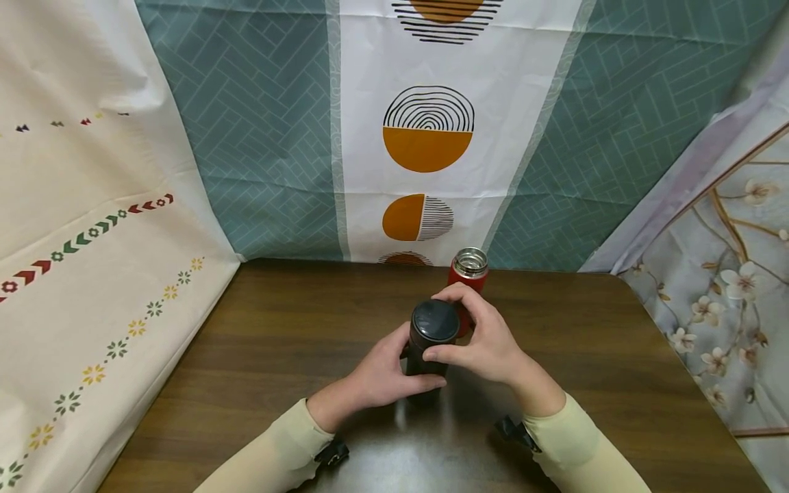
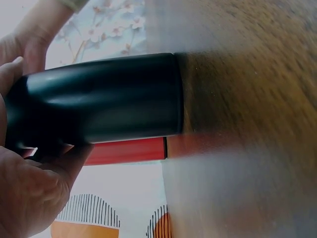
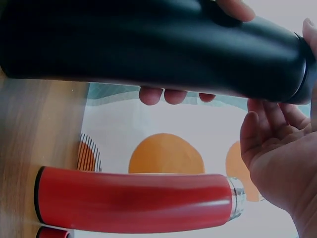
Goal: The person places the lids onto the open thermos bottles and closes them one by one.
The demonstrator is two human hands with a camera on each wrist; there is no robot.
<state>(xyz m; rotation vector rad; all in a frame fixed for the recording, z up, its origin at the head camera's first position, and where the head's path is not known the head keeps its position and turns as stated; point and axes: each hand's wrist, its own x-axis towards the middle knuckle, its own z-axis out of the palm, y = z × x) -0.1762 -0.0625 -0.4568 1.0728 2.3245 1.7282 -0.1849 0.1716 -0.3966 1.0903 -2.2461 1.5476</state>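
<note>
A black thermos bottle [image 1: 424, 368] stands upright on the wooden table, its base right at the tabletop in the left wrist view. My left hand [image 1: 390, 370] grips its body, with fingertips [image 3: 163, 95] showing past the far side in the right wrist view. Around the bottle's black lid [image 1: 435, 320] curl the thumb and fingers of my right hand [image 1: 485, 342]. Just behind stands a red thermos bottle [image 3: 133, 201], lidless, with a bare steel mouth [image 1: 470, 261]. In the head view my right hand partly covers it.
Beside the red bottle's base sits a small red piece with a dark edge [image 3: 53, 232], cut off by the frame. The brown table [image 1: 296, 322] meets a patterned cloth [image 1: 271, 171] at the back. Other cloths hang at left [image 1: 74, 287] and right [image 1: 727, 294].
</note>
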